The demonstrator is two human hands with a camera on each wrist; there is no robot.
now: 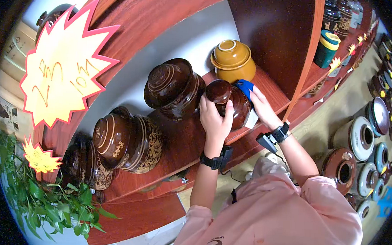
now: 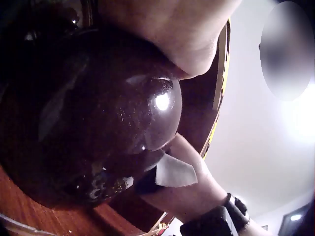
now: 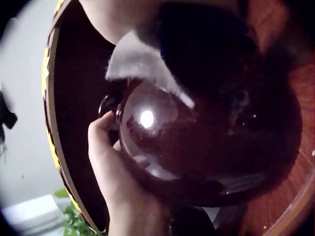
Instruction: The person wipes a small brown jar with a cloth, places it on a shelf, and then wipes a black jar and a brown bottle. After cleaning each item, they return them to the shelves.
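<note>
A glossy dark brown lidded jar (image 1: pixel 240 108) stands at the shelf's front edge. My left hand (image 1: pixel 216 122) grips its neck below the round lid (image 1: pixel 218 91), thumb and fingers spread around it. On the jar's other side, my right hand (image 1: pixel 264 109) holds a blue cloth (image 1: pixel 245 87) against the surface. The left wrist view shows the jar's shiny belly (image 2: pixel 113 108), with a white piece of material (image 2: pixel 174 172) by my right hand (image 2: pixel 184 196). In the right wrist view, that white piece (image 3: pixel 138 59) touches the jar (image 3: pixel 197 147); the right fingers are mostly hidden.
A mustard-yellow lidded pot (image 1: pixel 234 64) stands behind the jar. Several brown jars (image 1: pixel 173 88) line the shelf to the left, above a leafy plant (image 1: pixel 58 204). An upright shelf panel (image 1: pixel 275 38) rises on the right; more pots (image 1: pixel 342 170) stand on the floor.
</note>
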